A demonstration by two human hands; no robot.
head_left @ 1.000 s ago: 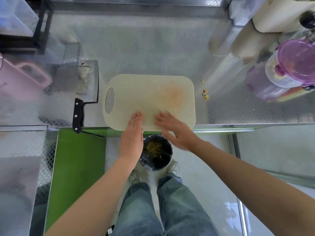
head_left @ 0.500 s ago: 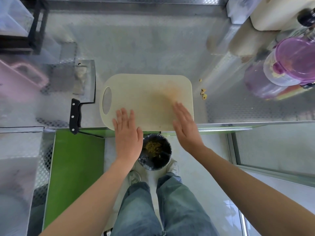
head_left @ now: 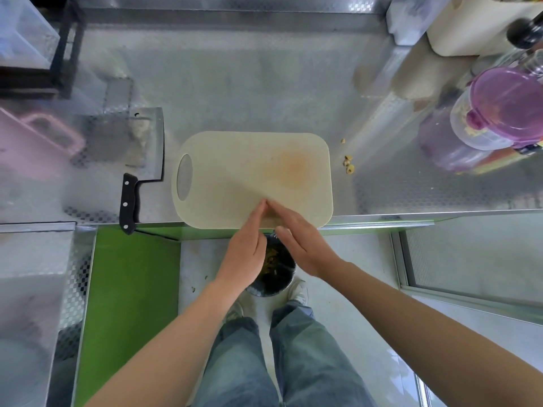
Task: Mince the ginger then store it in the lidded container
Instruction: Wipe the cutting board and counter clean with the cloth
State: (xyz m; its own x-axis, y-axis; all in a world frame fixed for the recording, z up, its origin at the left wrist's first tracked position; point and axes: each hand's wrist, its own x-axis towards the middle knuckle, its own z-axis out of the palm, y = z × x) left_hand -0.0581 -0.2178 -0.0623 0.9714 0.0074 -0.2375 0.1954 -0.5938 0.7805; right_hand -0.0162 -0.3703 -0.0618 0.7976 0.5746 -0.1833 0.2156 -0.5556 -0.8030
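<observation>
A cream cutting board (head_left: 249,171) with an orange stain lies at the counter's front edge. My left hand (head_left: 245,251) and my right hand (head_left: 302,242) lie with straight fingers on its near edge, fingertips meeting in a wedge. Below them on the floor stands a black bin (head_left: 279,277) with yellowish scraps inside. A cleaver (head_left: 141,160) with a black handle lies left of the board. The clear container with a purple lid (head_left: 505,107) stands at the far right, ginger visible inside. A few ginger bits (head_left: 348,165) lie right of the board.
A pink board (head_left: 32,142) rests at the left edge. A white object and a dark-capped bottle (head_left: 526,30) stand at the back right. The steel counter's edge (head_left: 411,218) runs across, with a green cabinet front (head_left: 129,289) below.
Both hands were spread apart on the board half a second ago; they have swept inward and toward the near edge, and their fingertips now meet above the bin.
</observation>
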